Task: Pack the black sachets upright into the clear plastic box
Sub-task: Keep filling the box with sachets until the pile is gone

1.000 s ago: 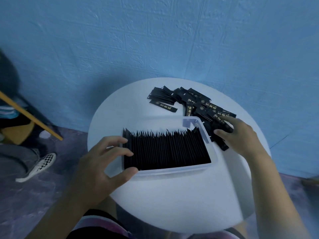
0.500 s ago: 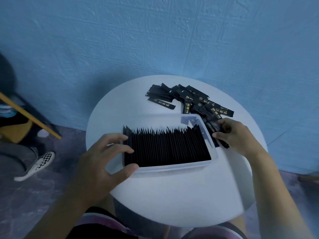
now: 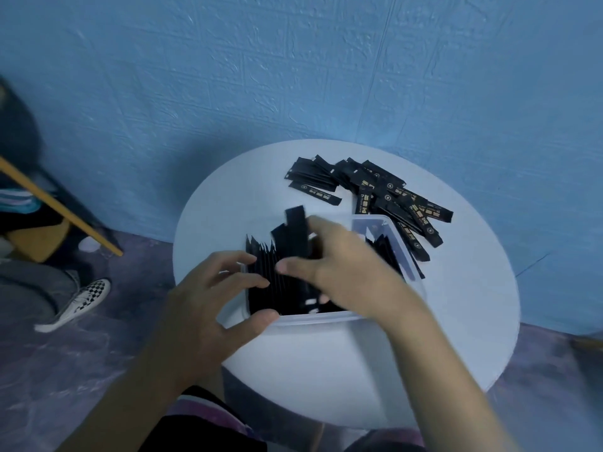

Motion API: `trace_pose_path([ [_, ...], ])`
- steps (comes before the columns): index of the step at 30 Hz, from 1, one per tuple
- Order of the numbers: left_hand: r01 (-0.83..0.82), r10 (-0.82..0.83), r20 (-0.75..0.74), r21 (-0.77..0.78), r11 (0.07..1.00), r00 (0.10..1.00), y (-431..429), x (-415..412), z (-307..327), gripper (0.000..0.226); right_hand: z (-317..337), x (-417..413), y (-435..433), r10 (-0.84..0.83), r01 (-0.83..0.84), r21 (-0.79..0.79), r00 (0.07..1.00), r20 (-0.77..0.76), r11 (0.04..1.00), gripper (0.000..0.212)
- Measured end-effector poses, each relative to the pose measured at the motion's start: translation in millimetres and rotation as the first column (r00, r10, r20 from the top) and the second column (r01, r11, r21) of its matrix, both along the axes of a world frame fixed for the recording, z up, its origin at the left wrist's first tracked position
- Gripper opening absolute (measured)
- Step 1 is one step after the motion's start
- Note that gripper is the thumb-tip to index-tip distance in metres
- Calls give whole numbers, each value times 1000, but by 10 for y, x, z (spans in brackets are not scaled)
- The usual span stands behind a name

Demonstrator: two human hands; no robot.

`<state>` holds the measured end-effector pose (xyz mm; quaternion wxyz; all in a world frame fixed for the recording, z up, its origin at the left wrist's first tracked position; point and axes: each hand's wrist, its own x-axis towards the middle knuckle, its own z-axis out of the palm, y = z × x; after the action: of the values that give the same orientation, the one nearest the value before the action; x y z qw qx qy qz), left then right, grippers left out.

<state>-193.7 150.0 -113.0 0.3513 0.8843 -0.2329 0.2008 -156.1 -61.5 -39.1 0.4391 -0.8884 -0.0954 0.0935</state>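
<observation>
— How do these handle?

— Light and slick, I judge. Each long flat black foil sachet bends easily, so I take a small bunch (image 3: 295, 225) around mid-length, where it should stay stiffest. My right hand (image 3: 342, 272) pinches that bunch between thumb and curled fingers. Its top ends stand clear above the packed row (image 3: 287, 298) in the clear plastic box (image 3: 313, 320).

— And your left?

— My left hand (image 3: 208, 308) grips the box's left end, with the thumb on the near wall and curved fingers at the row's end.

— What differs from half a second ago?

— Then my right hand was beside the box's right end, at the loose pile (image 3: 385, 194) on the round white table (image 3: 326, 370). Now it has crossed over the box with the bunch. My left hand has hardly shifted.
</observation>
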Motion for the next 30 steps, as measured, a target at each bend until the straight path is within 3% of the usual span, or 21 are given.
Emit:
trace_pose_path([
  [4,-9,9,4,29,1000,1000,13,-6,-27,43,-109,-19,215,-33,30,-149,999,-18,988,29],
  [9,1,-1,8,15,1000,1000,28,-5,-42,43,-105,-37,115,-34,36,17,990,-133,999,22],
  [18,-10,10,32,-3,1000,999,20,-13,-61,45,-153,-18,138,39,-2,166,975,-219,986,34],
  [23,9,-9,21,-6,1000,1000,25,-16,-53,51,-160,41,174,68,-16,227,972,-224,974,34],
  [30,21,-21,34,-6,1000,999,24,-21,-36,43,-42,153,168,180,-113,233,939,-294,966,50],
])
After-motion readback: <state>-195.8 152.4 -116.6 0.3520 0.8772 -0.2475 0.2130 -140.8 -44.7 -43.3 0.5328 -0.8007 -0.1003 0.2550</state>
